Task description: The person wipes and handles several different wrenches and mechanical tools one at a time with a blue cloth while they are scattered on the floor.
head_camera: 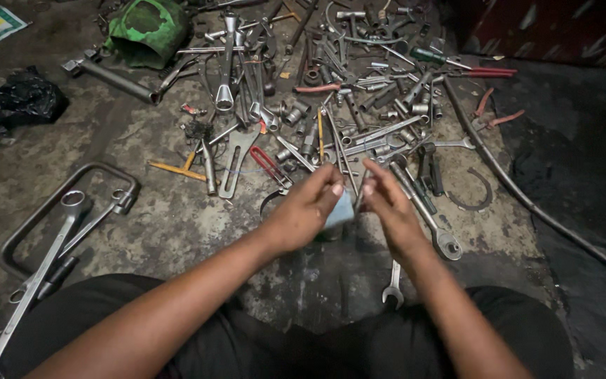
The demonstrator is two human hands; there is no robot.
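your left hand (303, 210) has its grip closed on a small pale blue block (341, 209), thumb and fingertips pinching its left edge so most of it sticks out toward 3 o'clock. your right hand (393, 210) sits just beside it at 3 o'clock, fingers loosely curled and holding nothing, the fingertips close to the block's free side; you cannot tell whether they touch it. so the block lies between both hands, nearer the left, which alone carries it. its long axis cannot be told, since the left fingers hide most of it.

below the hands, at 6 o'clock, a small open-ended spanner (392, 286) lies on the floor (177, 217), handle pointing to 12. at 4 o'clock from the right hand a ratchet handle (429, 217) runs up toward 11. from 10 to 2 o'clock spreads a tool pile (331, 98) of sockets, spanners and screwdrivers. well apart at 9 o'clock lie long ring spanners (57, 238) across a bent metal loop (29, 224).
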